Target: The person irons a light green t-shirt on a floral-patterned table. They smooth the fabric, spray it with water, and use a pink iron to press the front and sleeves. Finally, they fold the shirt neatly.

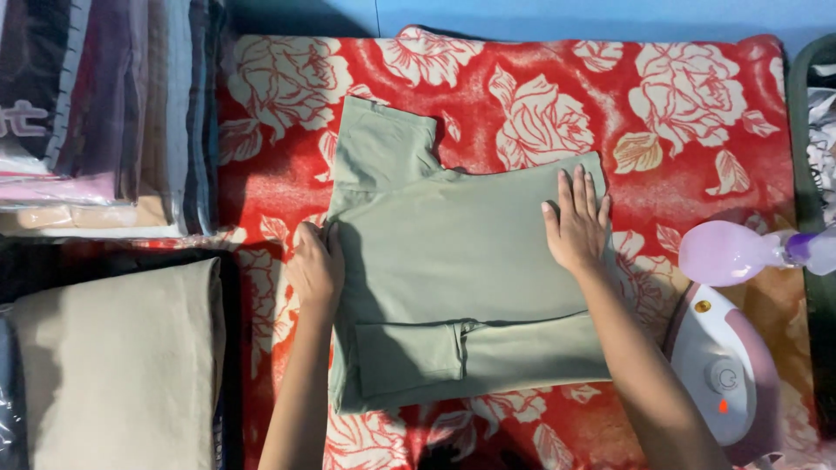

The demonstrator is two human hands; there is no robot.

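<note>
Flat on the red floral blanket (522, 78) lies a green shirt (453, 278), folded — its long axis runs left to right, 1 sleeve pointing up at the far left corner. Left hand (315, 265) grips the shirt's left edge, fingers curled; right hand (576, 222) rests open, palm down, on its right side. An iron (727, 374) stands near.
</note>
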